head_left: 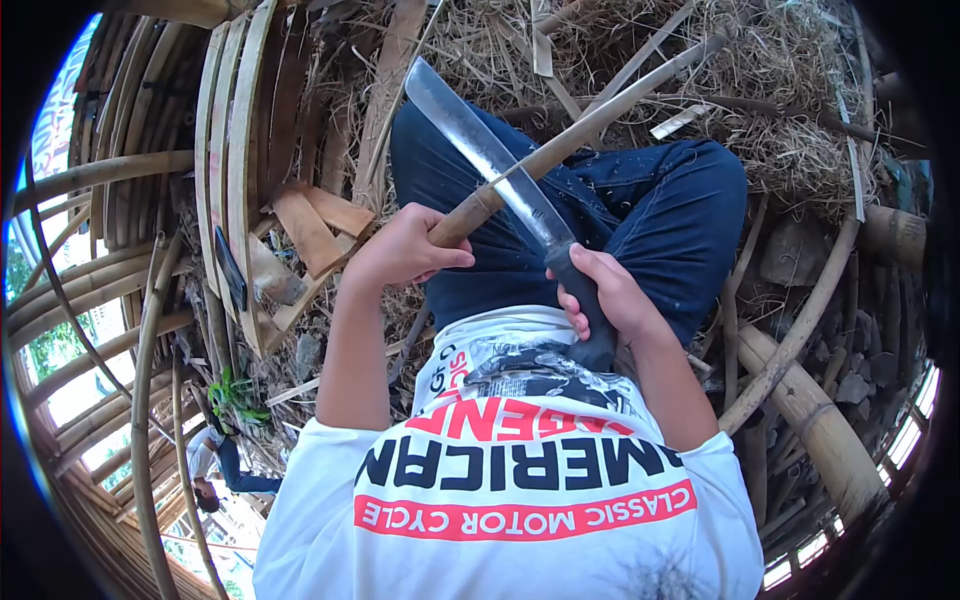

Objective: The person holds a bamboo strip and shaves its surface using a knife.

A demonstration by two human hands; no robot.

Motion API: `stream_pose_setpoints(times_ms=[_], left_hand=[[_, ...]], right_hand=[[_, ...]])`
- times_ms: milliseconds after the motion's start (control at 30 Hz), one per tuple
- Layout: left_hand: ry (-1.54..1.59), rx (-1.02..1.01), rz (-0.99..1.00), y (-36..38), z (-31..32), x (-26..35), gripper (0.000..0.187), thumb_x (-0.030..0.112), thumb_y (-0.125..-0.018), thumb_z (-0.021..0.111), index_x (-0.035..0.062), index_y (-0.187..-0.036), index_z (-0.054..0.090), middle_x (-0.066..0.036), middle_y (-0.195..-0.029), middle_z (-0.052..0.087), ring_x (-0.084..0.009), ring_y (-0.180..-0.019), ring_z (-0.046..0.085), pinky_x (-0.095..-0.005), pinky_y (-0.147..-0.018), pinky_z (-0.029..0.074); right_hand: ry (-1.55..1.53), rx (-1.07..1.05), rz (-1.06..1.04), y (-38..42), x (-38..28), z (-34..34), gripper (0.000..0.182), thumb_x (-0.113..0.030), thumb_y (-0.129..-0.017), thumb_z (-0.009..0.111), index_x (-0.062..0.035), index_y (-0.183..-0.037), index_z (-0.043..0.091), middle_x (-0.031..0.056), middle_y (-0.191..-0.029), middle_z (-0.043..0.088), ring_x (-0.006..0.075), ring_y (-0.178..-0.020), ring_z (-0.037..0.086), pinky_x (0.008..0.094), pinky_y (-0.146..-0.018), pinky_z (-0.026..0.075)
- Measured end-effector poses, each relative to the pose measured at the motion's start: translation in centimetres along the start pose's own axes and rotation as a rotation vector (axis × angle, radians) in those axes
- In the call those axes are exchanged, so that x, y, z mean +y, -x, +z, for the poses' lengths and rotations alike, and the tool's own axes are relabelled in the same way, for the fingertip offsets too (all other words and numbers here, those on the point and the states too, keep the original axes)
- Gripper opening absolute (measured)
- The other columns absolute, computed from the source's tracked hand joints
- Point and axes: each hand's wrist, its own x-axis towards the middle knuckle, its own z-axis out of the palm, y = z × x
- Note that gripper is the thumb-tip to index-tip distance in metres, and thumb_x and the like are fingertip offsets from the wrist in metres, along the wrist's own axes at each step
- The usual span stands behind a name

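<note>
A long bamboo stick (590,122) slants from lower left to upper right above my crossed legs. My left hand (410,247) is wrapped round its lower, thicker end. In my right hand (605,292) is the black handle of a machete (475,140), its broad steel blade pointing up and to the left. Blade and stick cross just above my left hand, near a joint of the bamboo. Small shavings lie on my dark trousers (680,205).
Wooden boards (225,150) and short offcuts (310,228) lie at the left, with a dark phone-like object (230,268). Dry straw (780,60) covers the ground ahead. A thick bamboo pole (815,425) lies at the right. Another person (225,462) is at the lower left, beyond bamboo poles.
</note>
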Motion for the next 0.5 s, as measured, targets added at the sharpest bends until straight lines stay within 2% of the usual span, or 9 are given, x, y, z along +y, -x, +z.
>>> stream_pose_setpoints(times_ms=[100, 167, 233, 433, 500], left_hand=[[0.017, 0.026, 0.004, -0.1, 0.4, 0.2, 0.018, 0.014, -0.08, 0.082, 0.0016, -0.083, 0.07, 0.002, -0.055, 0.055, -0.0063, -0.044, 0.05, -0.0249, -0.041, 0.037], [-0.024, 0.046, -0.043, 0.3, 0.4, 0.0, 0.018, 0.015, -0.08, 0.081, 0.0019, -0.084, 0.07, 0.002, -0.055, 0.055, -0.0065, -0.044, 0.05, -0.0249, -0.041, 0.036], [-0.013, 0.022, 0.031, 0.0, 0.3, -0.7, 0.018, 0.016, -0.08, 0.081, 0.0017, -0.084, 0.07, 0.002, -0.055, 0.055, -0.0064, -0.044, 0.05, -0.0252, -0.041, 0.036], [-0.005, 0.024, 0.016, -0.6, 0.3, -1.5, 0.018, 0.015, -0.081, 0.08, 0.0015, -0.086, 0.07, 0.002, -0.055, 0.055, -0.0058, -0.044, 0.05, -0.0247, -0.04, 0.036], [0.002, 0.023, 0.013, -0.4, 0.4, -1.2, 0.018, 0.015, -0.081, 0.08, 0.0016, -0.086, 0.07, 0.002, -0.055, 0.055, -0.0057, -0.044, 0.05, -0.0246, -0.04, 0.036]], right_hand=[[-0.05, 0.021, -0.019, -0.3, 0.1, -0.5, 0.049, -0.049, -0.103, 0.044, -0.001, -0.107, 0.052, 0.0011, -0.065, 0.053, 0.0082, -0.045, 0.049, 0.0247, -0.042, 0.045], [-0.039, 0.016, -0.008, -0.4, 0.5, -0.2, 0.049, -0.05, -0.103, 0.044, -0.0013, -0.107, 0.052, 0.0014, -0.065, 0.053, 0.0083, -0.045, 0.049, 0.0246, -0.042, 0.045], [-0.082, -0.022, 0.032, -0.5, 0.6, -0.3, 0.05, -0.05, -0.103, 0.043, -0.0013, -0.107, 0.052, 0.0015, -0.064, 0.052, 0.0085, -0.045, 0.049, 0.0246, -0.042, 0.045], [-0.209, -0.046, 0.07, -0.8, 0.8, -0.4, 0.048, -0.048, -0.104, 0.042, -0.0011, -0.106, 0.052, 0.0018, -0.062, 0.051, 0.0092, -0.042, 0.049, 0.0245, -0.039, 0.044], [-0.114, -0.01, 0.038, -0.5, 0.6, 0.1, 0.047, -0.047, -0.104, 0.042, -0.0012, -0.106, 0.052, 0.002, -0.063, 0.052, 0.0092, -0.044, 0.049, 0.0248, -0.041, 0.045]])
